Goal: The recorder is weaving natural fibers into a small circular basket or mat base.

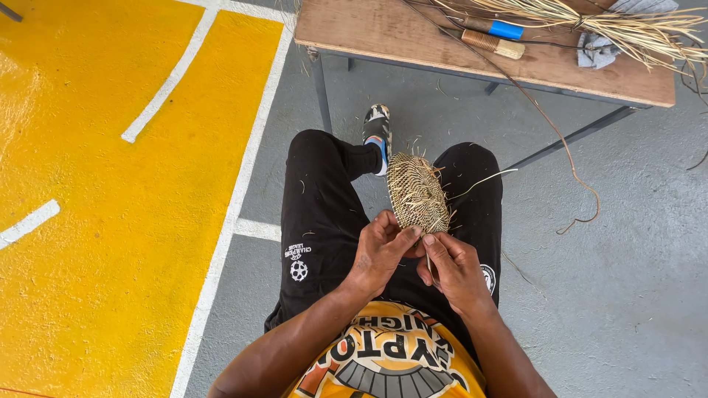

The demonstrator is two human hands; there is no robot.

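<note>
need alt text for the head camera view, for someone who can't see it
Seen from above, a seated person's left hand and right hand hold the near edge of a small woven straw piece over their lap. Ahead stands a wooden table with loose straw on it.

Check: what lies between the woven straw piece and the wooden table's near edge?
In the head view, only bare grey floor and one sandalled foot separate the woven piece from the wooden table.

Black trousers (324, 214), small white round emblem and lettering printed on thigh. Yellow-orange shirt (391, 361), short sleeves, large lettered graphic with dark fan-shaped motif on chest. Black-and-white patterned shoe (377, 127), blue trim. Arms bare, hands (417, 258) ungloved.
</note>
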